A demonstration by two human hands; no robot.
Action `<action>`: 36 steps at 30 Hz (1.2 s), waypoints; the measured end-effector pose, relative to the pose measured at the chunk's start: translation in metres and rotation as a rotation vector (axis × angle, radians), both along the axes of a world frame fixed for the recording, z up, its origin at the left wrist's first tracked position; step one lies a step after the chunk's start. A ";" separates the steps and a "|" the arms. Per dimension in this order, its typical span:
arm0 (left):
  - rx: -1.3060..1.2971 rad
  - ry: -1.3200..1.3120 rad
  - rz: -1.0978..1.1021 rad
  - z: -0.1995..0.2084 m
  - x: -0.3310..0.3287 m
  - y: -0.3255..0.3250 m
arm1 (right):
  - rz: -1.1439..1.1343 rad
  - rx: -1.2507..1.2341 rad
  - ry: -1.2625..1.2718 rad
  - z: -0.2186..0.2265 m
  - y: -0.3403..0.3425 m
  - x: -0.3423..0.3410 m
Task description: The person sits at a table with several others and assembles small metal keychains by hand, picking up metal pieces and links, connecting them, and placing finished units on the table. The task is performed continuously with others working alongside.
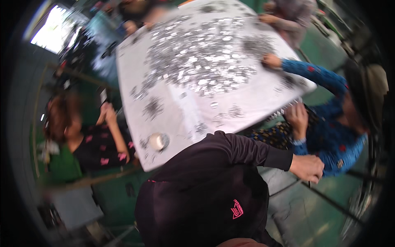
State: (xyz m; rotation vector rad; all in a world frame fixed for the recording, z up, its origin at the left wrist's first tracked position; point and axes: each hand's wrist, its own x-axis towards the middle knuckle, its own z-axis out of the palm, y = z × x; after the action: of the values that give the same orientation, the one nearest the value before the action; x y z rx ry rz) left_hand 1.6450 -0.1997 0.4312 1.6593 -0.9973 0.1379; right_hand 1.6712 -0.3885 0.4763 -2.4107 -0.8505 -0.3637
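Observation:
My left hand (307,168), in a black sleeve with its arm bent across my front, is off the table, past its near right edge. Its fingers look curled closed. A small dark bit shows below them, too blurred to name. In the picture the hand overlaps the blue patterned sleeve of a co-worker (337,158); I cannot tell whether they touch. My right hand is not in view. Beyond my arm, the white table (144,88) bears many small shiny silver pieces (201,57), spread out, and loose dark clusters (153,108) of fine pieces.
A round whitish container (159,141) stands at the table's near left corner. The co-worker at the right has a hand (271,61) on the table. Other people are at the far edge, and a person (98,140) at the left holds something small. The floor is green.

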 end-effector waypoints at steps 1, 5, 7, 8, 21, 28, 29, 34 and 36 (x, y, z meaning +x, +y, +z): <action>0.052 0.010 0.043 -0.013 -0.010 0.014 | 0.173 -0.023 0.043 -0.011 0.049 0.017; 0.388 0.231 0.011 -0.052 -0.049 0.074 | 0.567 -0.027 0.069 -0.001 0.188 0.046; 0.475 0.413 0.009 -0.073 -0.081 0.113 | 0.681 0.041 0.051 0.006 0.220 0.040; 0.486 0.523 0.048 -0.083 -0.101 0.136 | 0.725 0.091 0.049 0.009 0.227 0.035; -0.567 1.717 1.406 -0.068 -0.466 0.038 | 0.755 -0.940 1.250 -0.165 0.158 -0.018; 0.431 1.461 1.666 -0.075 -0.461 0.097 | 0.655 -0.089 1.273 -0.126 0.174 -0.062; 0.505 1.159 2.015 -0.070 -0.450 0.125 | 0.726 -0.145 1.145 -0.113 0.198 -0.075; -0.214 1.161 1.451 -0.040 -0.430 0.218 | 1.230 -0.325 1.187 -0.084 0.289 -0.183; -0.163 1.056 1.229 -0.041 -0.433 0.226 | 1.372 -0.509 1.190 -0.084 0.310 -0.215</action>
State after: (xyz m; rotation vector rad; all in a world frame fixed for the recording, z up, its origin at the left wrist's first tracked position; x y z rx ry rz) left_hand 1.2120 0.0267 0.3899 1.6260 0.8482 0.1119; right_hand 1.4567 -0.0784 0.3926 -1.3086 -1.6784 1.7000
